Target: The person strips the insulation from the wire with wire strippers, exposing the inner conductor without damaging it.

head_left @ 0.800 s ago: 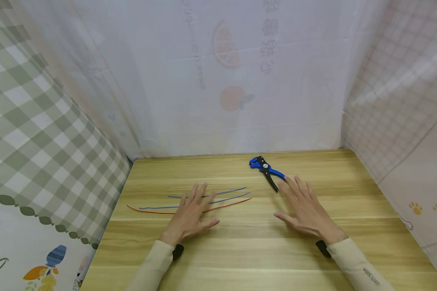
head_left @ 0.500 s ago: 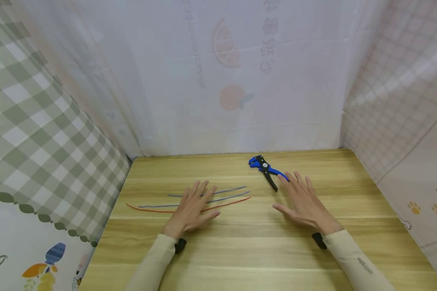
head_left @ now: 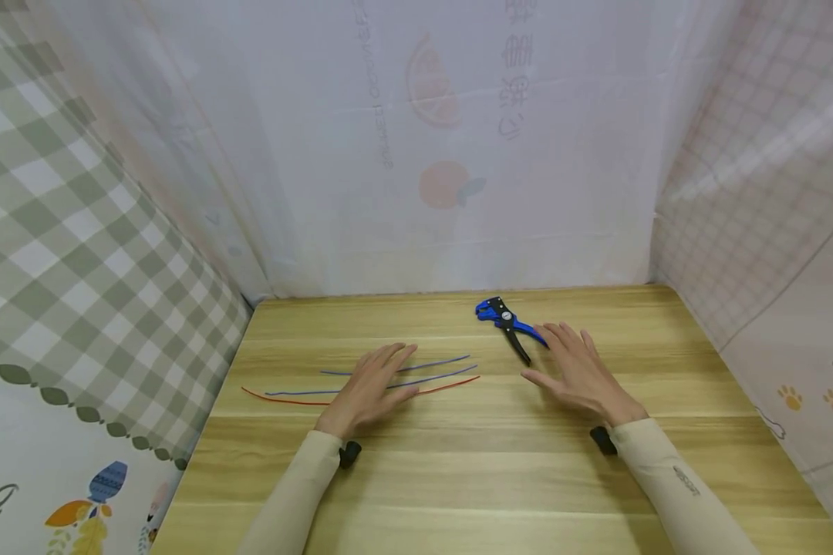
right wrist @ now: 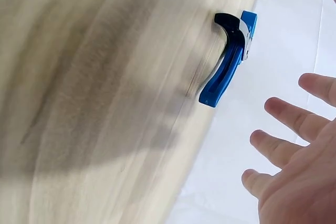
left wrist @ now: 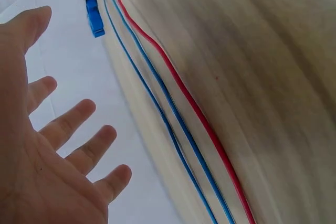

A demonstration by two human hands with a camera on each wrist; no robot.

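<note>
Both hands out over the bench, neither holding anything. My right hand has its fingers relaxed and slightly spread; my left hand looks the same, thumb apart from the fingers. Pliers lie near the far edge, a little right of its midpoint. Key relation, as I judge it: their long axis runs slantwise, head toward the far left corner, handles toward the near right corner, so the handle ends face my right hand. That hand is clearly the nearer; the pliers lie just beyond its fingertips and to the left. In the head view the fingertips overlap the tail of the blue handle, but the right wrist view shows a gap, so I log no contact. The black handle splays off toward the near edge. From my left hand the pliers are well apart, off toward the far edge and right. Under that hand run three wires, roughly parallel to the far edge: far blue wire, near blue wire, then red wire closest to the near edge. Left wrist view puts my fingers clear of all three.
</note>
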